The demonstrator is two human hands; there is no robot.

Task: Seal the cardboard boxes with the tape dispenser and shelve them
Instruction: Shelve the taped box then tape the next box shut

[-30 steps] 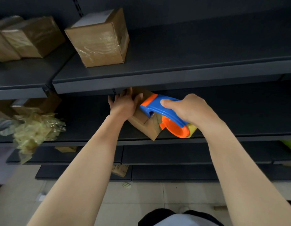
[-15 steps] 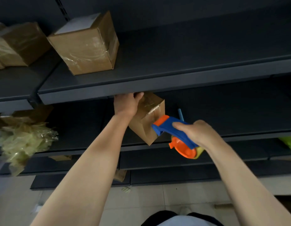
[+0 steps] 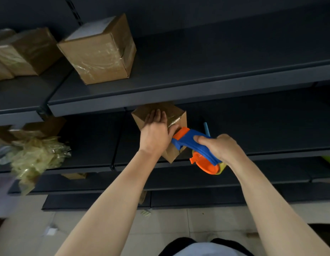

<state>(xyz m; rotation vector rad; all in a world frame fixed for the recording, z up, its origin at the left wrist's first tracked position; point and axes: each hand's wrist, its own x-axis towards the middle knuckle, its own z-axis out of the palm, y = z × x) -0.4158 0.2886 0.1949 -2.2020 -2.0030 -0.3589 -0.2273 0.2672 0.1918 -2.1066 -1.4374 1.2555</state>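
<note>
Since the frame half a second earlier, the left hand (image 3: 155, 134) has shifted from gripping the box (image 3: 176, 115) at its upper left edge to lying across its near face, and the dispenser (image 3: 193, 143) has moved up and leftward, its orange head now against the box just beside the left thumb (image 3: 174, 129). The camera view has also swung slightly right. The box sits tilted on one corner at the middle shelf (image 3: 271, 154), its top just below the front lip of the upper shelf (image 3: 179, 94); whether the lower corner rests on the shelf cannot be told. Clear tape glints on its upper right face. No writing can be read: the white label (image 3: 90, 29) on top of the second box (image 3: 99, 52), which stands on the upper shelf, is too blurred to make out, and the dispenser shows no legible mark. Left fingers (image 3: 156, 116) are straight and close together, pressed flat on the cardboard. The right hand (image 3: 222, 149) is wrapped round the blue handle of the dispenser, thumb on top, the orange reel below the wrist. Crumpled plastic film (image 3: 36, 156) lies at the left of the middle shelf.
</note>
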